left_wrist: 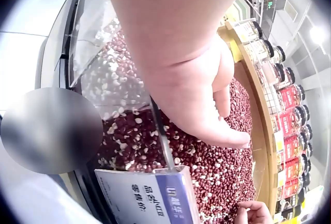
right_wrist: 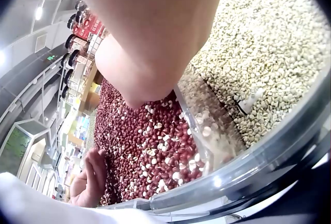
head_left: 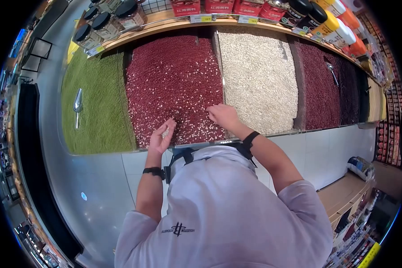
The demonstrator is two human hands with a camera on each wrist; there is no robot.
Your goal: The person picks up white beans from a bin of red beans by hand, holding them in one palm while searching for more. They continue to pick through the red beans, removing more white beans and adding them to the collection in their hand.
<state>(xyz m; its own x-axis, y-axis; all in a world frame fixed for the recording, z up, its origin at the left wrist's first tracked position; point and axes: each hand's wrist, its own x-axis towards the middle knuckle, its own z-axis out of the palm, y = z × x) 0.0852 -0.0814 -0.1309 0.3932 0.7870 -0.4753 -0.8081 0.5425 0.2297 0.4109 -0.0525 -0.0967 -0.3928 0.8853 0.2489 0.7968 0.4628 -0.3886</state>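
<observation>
Head view: left hand (head_left: 162, 135) is over the front of the bin of red beans (head_left: 172, 67), palm turned inward and slightly cupped, fingers fairly straight with the thumb apart. Pale bits look to be in the palm, too small to count. Right hand (head_left: 224, 117) is at the same bin's right side, near the clear divider (right_wrist: 194, 126), fingers bent in close together and down by the beans. Can't tell if they pinch anything; tips are hidden in the right wrist view.

White kernels (right_wrist: 177, 175) are scattered through the red beans, thickest along the front edge around and between both hands. The two hands are apart, not touching.

Neighbours: pale grain (head_left: 259, 71) to the right past the divider, green beans (head_left: 96, 76) to the left with a metal scoop (head_left: 77, 103) lying on top. Second scoop (head_left: 330, 68) sits on the dark red beans (head_left: 317, 98) further right. Wooden shelf (head_left: 165, 23) runs behind the bins, carrying dark-lidded jars (head_left: 105, 27) and red packages (head_left: 185, 8). Left wrist view also shows a price card (left_wrist: 139, 195) at the bin front.
</observation>
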